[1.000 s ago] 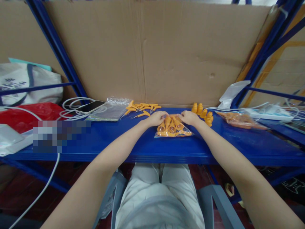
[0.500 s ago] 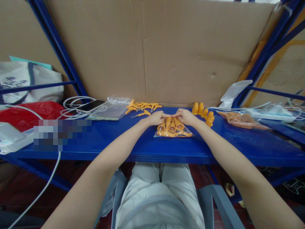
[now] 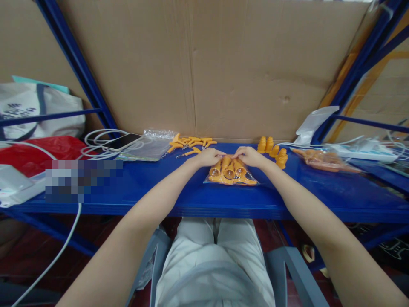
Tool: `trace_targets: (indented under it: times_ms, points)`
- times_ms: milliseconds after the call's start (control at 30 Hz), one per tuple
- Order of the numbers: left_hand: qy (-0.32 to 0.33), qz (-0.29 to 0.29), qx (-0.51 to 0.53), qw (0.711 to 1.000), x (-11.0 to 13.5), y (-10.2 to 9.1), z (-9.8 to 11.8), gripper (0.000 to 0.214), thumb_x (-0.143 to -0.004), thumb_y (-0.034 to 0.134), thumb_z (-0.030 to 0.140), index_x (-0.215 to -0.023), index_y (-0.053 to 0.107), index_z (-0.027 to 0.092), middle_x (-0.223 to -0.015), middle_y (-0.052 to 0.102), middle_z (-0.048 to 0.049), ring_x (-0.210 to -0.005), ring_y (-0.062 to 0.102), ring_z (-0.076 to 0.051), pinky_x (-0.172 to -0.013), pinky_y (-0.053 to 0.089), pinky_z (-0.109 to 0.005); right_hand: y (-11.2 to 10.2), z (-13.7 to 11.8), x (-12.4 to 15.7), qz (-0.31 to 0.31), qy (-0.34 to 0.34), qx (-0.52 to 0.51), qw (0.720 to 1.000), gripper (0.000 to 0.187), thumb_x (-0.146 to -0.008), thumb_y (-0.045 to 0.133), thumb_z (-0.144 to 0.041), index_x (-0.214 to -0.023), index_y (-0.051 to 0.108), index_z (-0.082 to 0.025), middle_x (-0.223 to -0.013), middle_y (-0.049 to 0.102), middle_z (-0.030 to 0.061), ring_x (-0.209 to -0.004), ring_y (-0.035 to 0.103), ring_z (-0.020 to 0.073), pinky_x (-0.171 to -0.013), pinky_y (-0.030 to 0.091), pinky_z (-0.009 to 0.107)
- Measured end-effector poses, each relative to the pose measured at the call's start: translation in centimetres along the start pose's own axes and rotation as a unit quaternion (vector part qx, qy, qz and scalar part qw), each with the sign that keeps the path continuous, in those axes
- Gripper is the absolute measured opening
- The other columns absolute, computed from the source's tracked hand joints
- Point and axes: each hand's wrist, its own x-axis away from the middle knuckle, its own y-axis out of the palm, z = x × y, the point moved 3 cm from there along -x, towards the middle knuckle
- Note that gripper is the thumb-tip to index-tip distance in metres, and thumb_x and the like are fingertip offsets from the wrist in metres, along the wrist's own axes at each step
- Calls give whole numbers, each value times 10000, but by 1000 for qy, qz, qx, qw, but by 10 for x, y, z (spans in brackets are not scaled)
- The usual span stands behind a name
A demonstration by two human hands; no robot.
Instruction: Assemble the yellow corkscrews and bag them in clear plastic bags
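A clear plastic bag (image 3: 232, 181) lies on the blue tabletop, its far edge between my two hands. Inside it are several orange cone-shaped plastic pieces (image 3: 230, 171) with their wide ends toward me, and orange handles nearer the front. My left hand (image 3: 211, 157) pinches the bag's far edge from the left. At the right end of the same edge, my right hand (image 3: 248, 156) has its fingers closed on the plastic. Behind my left hand lie several orange-handled corkscrews (image 3: 193, 143). Several orange plastic sleeves (image 3: 271, 148) stand and lie beyond my right hand.
A filled bag of orange pieces (image 3: 324, 160) lies at the right near a white power strip (image 3: 364, 153). To the left are a phone (image 3: 123, 142), flat clear bags (image 3: 150, 147), coiled white cables and a red plastic bag (image 3: 47, 149). Cardboard (image 3: 223, 68) closes off the back.
The bag has shifted slightly left and lies a little flatter, with the pieces inside spread somewhat. Both hands keep hold of its far edge and have barely moved.
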Motion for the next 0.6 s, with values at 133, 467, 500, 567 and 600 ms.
trace_targets:
  times_ms: [133,467,500,567,600]
  points:
    - [-21,-25,-6,999,6,-7,5,331,-925,508,379,-815,758,192,-919,782,-48,-924,685,-228,-890,471,-279,-2,2,1,8,64,-49,997,383,-741,474,-45,-834,814,-197,-876,774,32,-823,692,160,-824,540,264]
    - [-29,-59,13,998,7,-10,-9,438,-925,507,550,-1146,741,253,-1292,713,-43,-1266,585,-214,-1050,393,-243,-3,7,2,25,110,-154,982,306,-744,485,-127,-741,789,-163,-787,760,41,-743,676,162,-682,536,229]
    - [-31,-66,22,997,5,-8,-12,446,-929,504,547,-1174,733,254,-1316,699,-47,-1281,577,-209,-1059,390,-243,-3,5,2,30,98,-150,983,295,-743,496,-126,-729,786,-171,-819,761,41,-774,681,165,-709,542,235]
    - [-41,-73,36,996,3,-5,-19,465,-937,491,541,-1208,720,240,-1347,678,-65,-1295,570,-205,-1074,385,-252,-4,0,2,39,79,-139,986,278,-739,513,-115,-700,780,-183,-890,757,44,-837,689,168,-771,547,244]
    - [-49,-72,40,995,1,-3,-23,474,-943,481,537,-1218,715,230,-1362,667,-74,-1304,565,-208,-1086,380,-262,-3,-2,2,38,75,-133,988,277,-739,517,-106,-696,779,-184,-917,753,48,-856,692,169,-791,547,247]
